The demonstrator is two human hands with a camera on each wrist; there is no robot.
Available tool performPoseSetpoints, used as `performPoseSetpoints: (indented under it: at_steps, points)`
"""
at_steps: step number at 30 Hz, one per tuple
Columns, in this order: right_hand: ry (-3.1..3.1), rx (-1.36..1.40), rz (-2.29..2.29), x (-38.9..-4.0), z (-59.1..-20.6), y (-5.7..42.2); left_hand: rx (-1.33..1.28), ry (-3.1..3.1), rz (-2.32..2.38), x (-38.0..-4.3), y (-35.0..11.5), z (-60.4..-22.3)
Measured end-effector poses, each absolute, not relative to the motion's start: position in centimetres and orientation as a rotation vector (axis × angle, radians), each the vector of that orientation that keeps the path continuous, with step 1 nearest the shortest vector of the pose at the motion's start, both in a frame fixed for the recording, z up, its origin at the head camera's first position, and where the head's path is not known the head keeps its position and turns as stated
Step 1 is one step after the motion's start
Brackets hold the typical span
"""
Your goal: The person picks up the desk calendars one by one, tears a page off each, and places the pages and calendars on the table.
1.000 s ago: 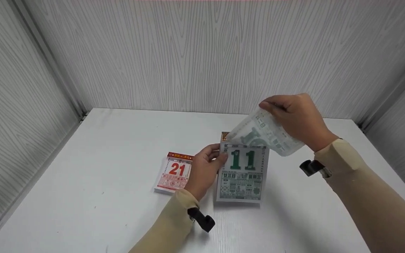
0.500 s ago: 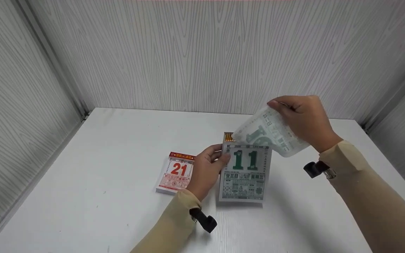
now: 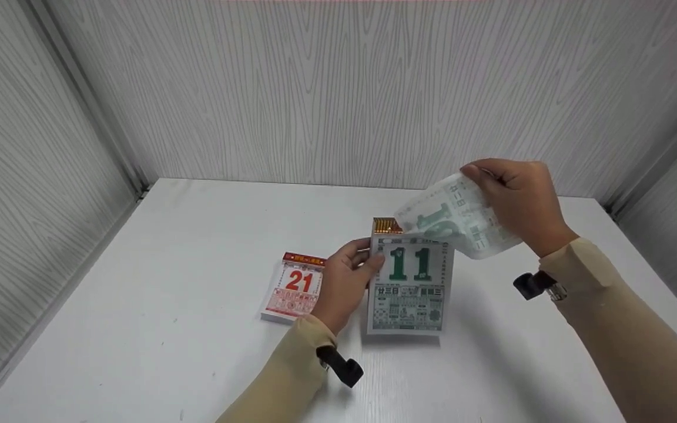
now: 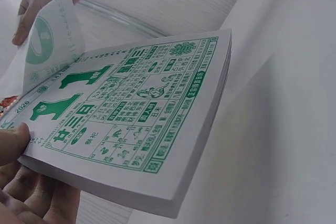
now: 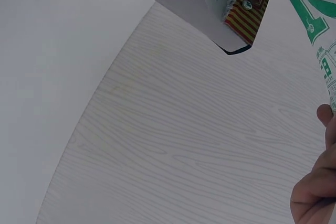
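Well — calendar (image 3: pixel 409 289) in left grip (image 3: pixel 343 285).

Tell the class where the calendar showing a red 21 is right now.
In the head view, the red 21 calendar lies on the white table, left of the green 11 calendar, its right edge partly hidden behind the left hand.

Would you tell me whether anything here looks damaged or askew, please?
Only the lifted sheet stands out: the right hand holds it askew over the green-numbered calendar, bent; I cannot tell whether it is torn. What shows of the red-numbered calendar looks intact.
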State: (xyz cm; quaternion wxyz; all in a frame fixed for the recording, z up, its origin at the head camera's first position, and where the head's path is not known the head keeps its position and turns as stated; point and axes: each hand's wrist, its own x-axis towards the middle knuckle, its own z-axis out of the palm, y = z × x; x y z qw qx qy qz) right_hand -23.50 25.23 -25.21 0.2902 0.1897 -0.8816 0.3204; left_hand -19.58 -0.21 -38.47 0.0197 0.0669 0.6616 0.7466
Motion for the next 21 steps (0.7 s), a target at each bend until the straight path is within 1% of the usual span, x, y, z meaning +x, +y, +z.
performPoseSetpoints:
  at_steps: [21]
  points:
    - [-2.331, 0.403, 0.897, -23.1, -26.7, 26.1, 0.166, 2.043, 2.308, -19.4, -0.5, -38.4]
